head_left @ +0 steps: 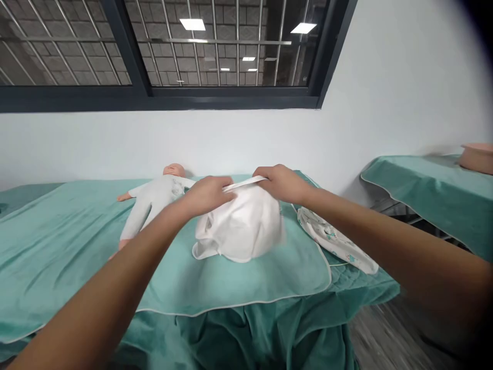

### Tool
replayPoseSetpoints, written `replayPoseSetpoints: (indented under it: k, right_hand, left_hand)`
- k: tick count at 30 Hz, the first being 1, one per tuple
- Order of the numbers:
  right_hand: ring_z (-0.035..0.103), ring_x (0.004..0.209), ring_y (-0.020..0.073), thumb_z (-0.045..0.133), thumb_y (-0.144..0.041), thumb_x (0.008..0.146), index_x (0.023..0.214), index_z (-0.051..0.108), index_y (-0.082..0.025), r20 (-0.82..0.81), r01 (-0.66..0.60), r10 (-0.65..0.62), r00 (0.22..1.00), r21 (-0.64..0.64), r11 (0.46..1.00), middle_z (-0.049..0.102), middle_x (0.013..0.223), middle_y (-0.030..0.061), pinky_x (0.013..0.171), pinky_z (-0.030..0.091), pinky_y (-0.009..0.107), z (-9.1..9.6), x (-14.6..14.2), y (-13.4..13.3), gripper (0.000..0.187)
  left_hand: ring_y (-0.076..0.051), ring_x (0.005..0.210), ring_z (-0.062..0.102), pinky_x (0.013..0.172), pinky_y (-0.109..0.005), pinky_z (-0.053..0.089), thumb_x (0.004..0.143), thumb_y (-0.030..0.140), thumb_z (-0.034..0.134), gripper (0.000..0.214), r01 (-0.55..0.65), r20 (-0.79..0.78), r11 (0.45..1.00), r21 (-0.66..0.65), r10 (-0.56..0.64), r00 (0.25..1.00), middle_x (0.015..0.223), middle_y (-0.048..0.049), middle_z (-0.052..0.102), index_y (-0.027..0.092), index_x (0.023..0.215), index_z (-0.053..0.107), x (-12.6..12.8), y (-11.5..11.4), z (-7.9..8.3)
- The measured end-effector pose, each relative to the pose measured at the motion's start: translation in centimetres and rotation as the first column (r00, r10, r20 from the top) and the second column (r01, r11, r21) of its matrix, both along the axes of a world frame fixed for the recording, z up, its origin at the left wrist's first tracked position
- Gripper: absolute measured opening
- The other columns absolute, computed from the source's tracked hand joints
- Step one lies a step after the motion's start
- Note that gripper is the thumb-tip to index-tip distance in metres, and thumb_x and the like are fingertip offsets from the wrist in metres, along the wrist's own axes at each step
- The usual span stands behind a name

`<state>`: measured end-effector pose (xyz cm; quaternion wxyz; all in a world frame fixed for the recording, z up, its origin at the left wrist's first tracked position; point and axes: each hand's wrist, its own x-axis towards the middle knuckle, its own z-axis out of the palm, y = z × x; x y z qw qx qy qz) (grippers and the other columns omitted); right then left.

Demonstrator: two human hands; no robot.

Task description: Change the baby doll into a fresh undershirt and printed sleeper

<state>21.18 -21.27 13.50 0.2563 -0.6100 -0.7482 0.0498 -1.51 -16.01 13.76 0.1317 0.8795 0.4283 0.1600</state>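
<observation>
While a white cloth (242,226) is held up by its top edge, a thin white band (244,183) is pulled tight between two bare hands. The grip of the left hand (211,195) is pinched on one end of the band, and the grip of the right hand (283,182) is pinched on the other. The cloth is hung over the middle of a green mat (239,288) with a white edge. Its lower part is blurred, so whether the mat is touched by it cannot be told.

To the left, a doll (154,200) is laid with its head toward the wall (231,133). Its body is kept inside a pale suit, and its head and one little hand are left poking out. Its legs are partly hidden by the left arm.

To the right, a white cloth with a print (335,239) is laid in a long heap near the right arm; what is in its folds cannot be seen. The bench under these things is covered by a green sheet (250,334).

At the far right, a tan thing (479,158) is set on another green-covered bench (435,180). It is cut off by the edge of the view, so whether it is a bowl cannot be told.
</observation>
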Motion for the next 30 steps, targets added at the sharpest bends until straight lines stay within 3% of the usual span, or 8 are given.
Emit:
replayPoseSetpoints:
  k: [4,10,15,20,23,26,29,30]
  right_hand:
    - [0.051,0.085,0.0106,0.042,-0.023,0.083,0.114,0.066,-0.025,0.091,0.146,-0.148,0.985,0.029,0.989,0.064,0.106,0.0017,0.071,0.030,0.019,-1.2,3.0,-0.3,0.039]
    - [0.056,0.083,0.0099,0.040,-0.027,0.079,0.099,0.068,-0.018,-0.234,0.155,-0.183,0.955,-0.134,0.979,0.066,0.100,0.0022,0.069,0.038,0.018,-3.1,6.4,-1.3,0.036]
    - [0.056,0.077,0.0096,0.045,-0.030,0.075,0.098,0.069,-0.016,-0.251,0.178,-0.220,0.943,-0.180,0.968,0.066,0.094,0.0043,0.063,0.037,0.017,-4.1,7.9,0.0,0.037]
    - [0.056,0.084,0.0111,0.043,-0.023,0.077,0.103,0.070,-0.019,0.012,0.294,-0.296,0.955,-0.159,0.942,0.065,0.104,0.0047,0.075,0.042,0.020,-5.8,8.1,4.3,0.038]
    - [0.056,0.097,0.0174,0.041,-0.020,0.082,0.121,0.063,-0.015,0.122,0.376,-0.362,0.924,-0.112,0.920,0.061,0.116,0.0118,0.089,0.045,0.030,-8.1,6.4,6.4,0.045]
    - [0.045,0.123,0.0236,0.037,-0.013,0.083,0.137,0.050,-0.013,0.149,0.312,-0.303,0.941,-0.041,0.949,0.043,0.141,0.0151,0.105,0.040,0.039,-11.8,2.3,6.7,0.055]
    - [0.041,0.130,0.0175,0.035,-0.018,0.089,0.139,0.047,-0.020,0.128,0.125,-0.118,0.985,-0.052,0.991,0.041,0.144,0.0073,0.115,0.035,0.033,-16.2,-2.0,6.5,0.051]
    - [0.040,0.131,0.0174,0.036,-0.023,0.091,0.139,0.046,-0.021,0.103,0.142,-0.134,0.986,-0.082,0.986,0.042,0.143,0.0064,0.116,0.034,0.034,-17.5,-3.0,6.6,0.049]
  left_hand:
    - [-0.014,0.076,0.053,0.068,-0.020,0.029,0.084,0.045,0.048,0.035,-0.162,-0.043,0.985,0.055,0.165,0.985,0.090,-0.0048,0.063,0.019,0.099,0.064,-3.4,1.4,-1.6]
    - [-0.013,0.083,0.056,0.069,-0.018,0.035,0.083,0.057,0.049,0.046,-0.235,0.215,0.965,-0.114,0.255,0.943,0.098,-0.0036,0.063,0.016,0.101,0.062,-5.5,1.3,-2.9]
    - [-0.015,0.090,0.058,0.072,-0.018,0.036,0.076,0.066,0.054,0.057,-0.180,0.079,0.962,-0.206,0.200,0.977,0.109,-0.0046,0.064,0.018,0.103,0.066,-6.3,2.9,-2.7]
    - [-0.022,0.103,0.058,0.079,-0.022,0.041,0.077,0.068,0.052,0.066,-0.269,-0.141,0.941,-0.206,0.244,0.960,0.124,-0.0088,0.059,0.022,0.122,0.062,-5.1,6.5,-4.1]
    - [-0.027,0.110,0.055,0.091,-0.033,0.043,0.083,0.055,0.050,0.059,-0.422,-0.192,0.906,0.038,0.421,0.887,0.122,-0.0143,0.058,0.018,0.127,0.057,-3.0,7.3,-6.9]
    - [-0.031,0.124,0.044,0.102,-0.042,0.038,0.086,0.035,0.049,0.048,-0.363,-0.132,0.886,0.289,0.413,0.901,0.132,-0.0156,0.049,0.016,0.130,0.053,-0.6,6.4,-11.1]
    - [-0.023,0.123,0.046,0.106,-0.038,0.038,0.091,0.026,0.037,0.041,-0.189,-0.078,0.971,0.147,0.202,0.976,0.132,-0.0132,0.049,0.016,0.127,0.056,1.3,5.1,-15.7]
    - [-0.022,0.123,0.046,0.107,-0.037,0.038,0.092,0.025,0.035,0.041,-0.178,-0.058,0.981,0.078,0.183,0.981,0.133,-0.0129,0.049,0.015,0.126,0.056,1.8,5.0,-17.1]
